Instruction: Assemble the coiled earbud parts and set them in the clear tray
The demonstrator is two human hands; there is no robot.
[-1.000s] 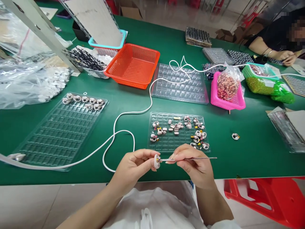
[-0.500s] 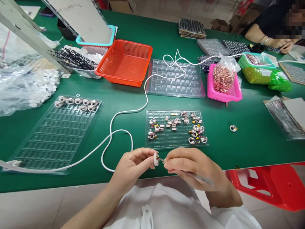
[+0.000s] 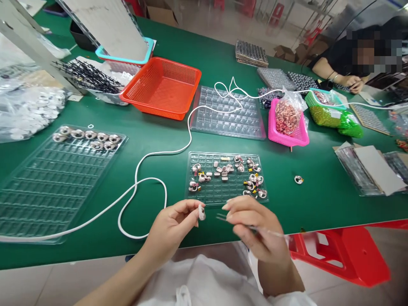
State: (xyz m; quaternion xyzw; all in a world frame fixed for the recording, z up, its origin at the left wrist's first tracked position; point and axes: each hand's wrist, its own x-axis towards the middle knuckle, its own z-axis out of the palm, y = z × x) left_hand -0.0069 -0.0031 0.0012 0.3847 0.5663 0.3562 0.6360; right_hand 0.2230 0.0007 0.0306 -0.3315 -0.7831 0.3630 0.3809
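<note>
Between thumb and fingers, my left hand [image 3: 177, 223] pinches a small white-and-silver part [image 3: 202, 212] that looks like an earbud shell. My right hand [image 3: 255, 223] is closed around metal tweezers [image 3: 223, 217], whose two tips are apart and point at the part without touching it. Just beyond both hands lies a clear plastic tray [image 3: 219, 199] holding several shells with pink and yellow bits and several small pale blocks. To the right of that tray, one loose shell [image 3: 298, 179] rests on the green table.
A larger tray [image 3: 63, 182] with several silver shells is at left, crossed by a white cable [image 3: 137, 180]. Beyond stand a red basket [image 3: 165, 91], stacked clear trays [image 3: 228, 114] and a pink basket [image 3: 288, 136]. Another person [image 3: 338, 78] sits at far right; a red stool [image 3: 357, 255] is nearby.
My right hand has drawn the tweezers back from the part, and their tips have spread. My left hand still holds the part. The whole view has shifted slightly.
</note>
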